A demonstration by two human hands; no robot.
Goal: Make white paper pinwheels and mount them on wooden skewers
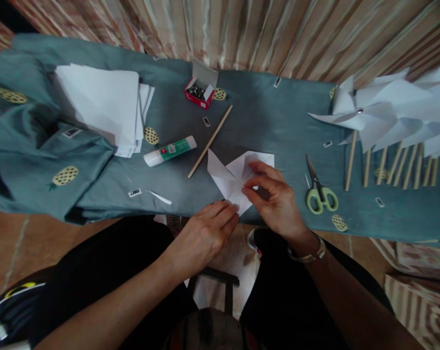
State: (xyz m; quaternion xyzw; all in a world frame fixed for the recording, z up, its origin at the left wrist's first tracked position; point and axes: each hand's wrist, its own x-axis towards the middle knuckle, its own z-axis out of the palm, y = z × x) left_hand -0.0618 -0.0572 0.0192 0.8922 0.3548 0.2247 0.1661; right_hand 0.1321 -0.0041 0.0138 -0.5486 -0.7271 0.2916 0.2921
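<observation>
A white paper pinwheel [234,183], partly folded, lies at the table's near edge with its left flap standing up. My left hand [208,228] has its fingers together on the pinwheel's near corner, gripping it at the edge. Over the right side of the sheet, my right hand [274,199] is closed in a pinch on a folded flap near the centre. Its thumb and index fingertip meet at the paper; the other fingers curve above. A thin wooden stick [210,142] lies just left of the pinwheel, and scissors with green handles [320,194] rest to the right.
A glue stick [170,151] and a paper scrap [159,197] lie to the left. Behind them are a stack of white paper [99,104] and an open red box of metal pins [200,92]. Several finished pinwheels on sticks [395,109] overlap at the right. Curtains [241,34] hang behind.
</observation>
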